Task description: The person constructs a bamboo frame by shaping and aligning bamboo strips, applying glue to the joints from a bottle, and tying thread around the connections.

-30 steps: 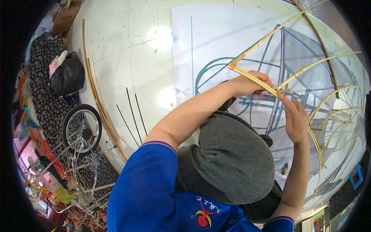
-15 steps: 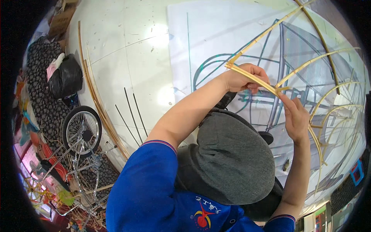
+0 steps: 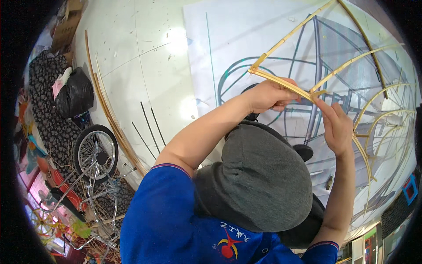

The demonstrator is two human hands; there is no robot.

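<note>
A frame of split-bamboo strips (image 3: 281, 82) spans the space over a large drawn sheet. My left hand (image 3: 269, 97) is closed around its lower strip, with the thumb and fingertips against the bamboo. At the joint where a curved bamboo strip (image 3: 347, 66) branches off, my right hand (image 3: 337, 127) pinches the strip's right end, index finger stretched along it. A short bamboo tab sticks out just above that fingertip. Behind my hands the white sheet (image 3: 198, 44) carries dark line drawings. My bent knee in grey cloth (image 3: 268, 176) rises below, hiding part of the sheet.
More curved bamboo ribs (image 3: 362, 154) reach out at the right. Long bamboo strips (image 3: 103, 99) and several thin dark rods (image 3: 149, 125) lie on the pale floor at left. Beyond them are a spoked wheel (image 3: 96, 153) on a metal frame and a black bag (image 3: 75, 92).
The view has shifted slightly, so the bamboo frame and left hand appear a little farther left. The left fingers now show more below the strip. The right hand keeps its place at the joint.
</note>
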